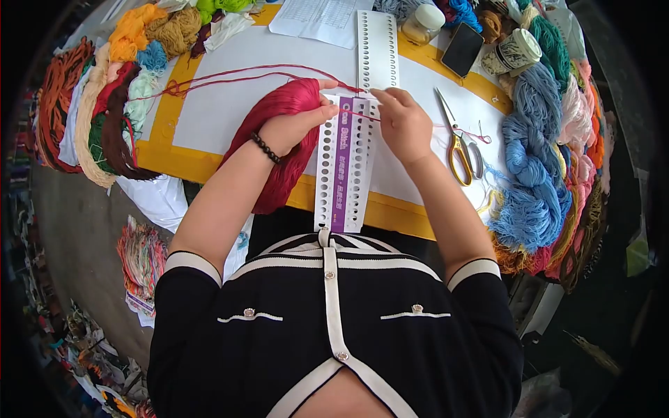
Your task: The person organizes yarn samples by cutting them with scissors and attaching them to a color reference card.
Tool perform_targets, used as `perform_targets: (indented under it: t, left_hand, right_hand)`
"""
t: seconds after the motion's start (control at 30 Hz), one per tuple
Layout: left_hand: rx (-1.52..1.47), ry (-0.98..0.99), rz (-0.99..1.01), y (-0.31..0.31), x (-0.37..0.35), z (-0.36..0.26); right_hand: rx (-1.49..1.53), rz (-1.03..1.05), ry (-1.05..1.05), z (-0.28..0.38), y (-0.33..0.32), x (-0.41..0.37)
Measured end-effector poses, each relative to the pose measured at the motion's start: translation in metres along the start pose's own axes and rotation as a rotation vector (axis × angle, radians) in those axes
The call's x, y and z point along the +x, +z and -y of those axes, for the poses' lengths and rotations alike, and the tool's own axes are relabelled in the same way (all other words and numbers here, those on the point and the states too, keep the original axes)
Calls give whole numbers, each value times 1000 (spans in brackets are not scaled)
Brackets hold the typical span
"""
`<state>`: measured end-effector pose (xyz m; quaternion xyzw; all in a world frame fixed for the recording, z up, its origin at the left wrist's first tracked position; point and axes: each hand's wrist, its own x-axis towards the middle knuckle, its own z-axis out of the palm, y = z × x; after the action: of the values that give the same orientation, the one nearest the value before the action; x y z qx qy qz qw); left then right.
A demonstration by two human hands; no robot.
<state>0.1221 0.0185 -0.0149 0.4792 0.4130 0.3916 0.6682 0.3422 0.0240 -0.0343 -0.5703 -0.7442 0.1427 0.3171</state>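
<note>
My left hand (296,129), with a dark bead bracelet at its wrist, is closed around a thick crimson skein of thread (268,132). The skein hangs down over the table's front edge. My right hand (401,125) pinches a red strand (359,113) that stretches across from the left hand. Below the hands lies a white card with holes along both sides and a purple printed strip (341,167). Its lower end reaches past the table edge toward my top. A second white holed card (377,52) lies beyond it. Loose red strands (244,72) trail to the left.
Gold-handled scissors (456,143) lie right of my right hand. Farther back are a black phone (462,50), a patterned cup (512,52), a lidded jar (422,24) and a printed paper sheet (313,21). Blue thread skeins (533,153) and multicoloured ones (129,104) crowd both sides.
</note>
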Motion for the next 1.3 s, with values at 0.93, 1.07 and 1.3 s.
perform_targets:
  t: [0.93,1.07,1.3]
  left_hand:
    - [-222,64,-29,8,-82,-32]
    - [-171,134,-24,21,-81,-28]
    - [-240,49,38,19,-90,-35]
  right_hand:
    - [598,125,-64,111,-18,-13]
    - [992,413,314,119,-19,-17]
    - [1183,435,353,113,-21,-24]
